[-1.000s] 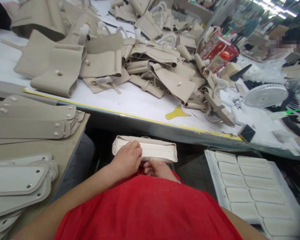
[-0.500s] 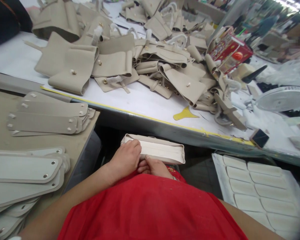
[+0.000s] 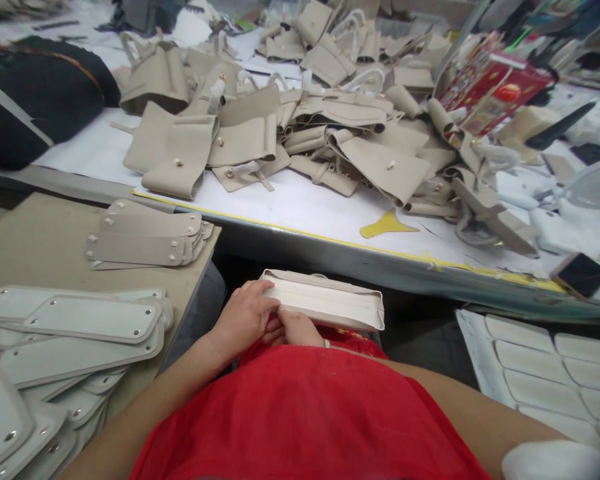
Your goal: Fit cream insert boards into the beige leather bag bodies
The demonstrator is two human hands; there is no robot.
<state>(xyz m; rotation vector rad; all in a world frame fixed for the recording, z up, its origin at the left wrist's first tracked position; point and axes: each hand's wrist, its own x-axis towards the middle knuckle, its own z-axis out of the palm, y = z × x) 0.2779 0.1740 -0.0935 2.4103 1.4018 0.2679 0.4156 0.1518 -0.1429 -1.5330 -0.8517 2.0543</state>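
A long cream-white bag piece with folded edges lies across my lap, below the table's front edge. My left hand grips its left end, fingers curled over the top. My right hand presses its near edge from below, thumb on the piece. Most of my right hand is hidden behind my red shirt.
Beige bag parts are heaped on the white table. Stacks of flat beige panels and white panels sit on a side table at left. A white tray of oval pads lies at right. A phone and a red box are at right.
The view has swung left, so everything has shifted right in the picture. Both hands stay on the cream piece in my lap; the left hand has slid slightly toward its left end.
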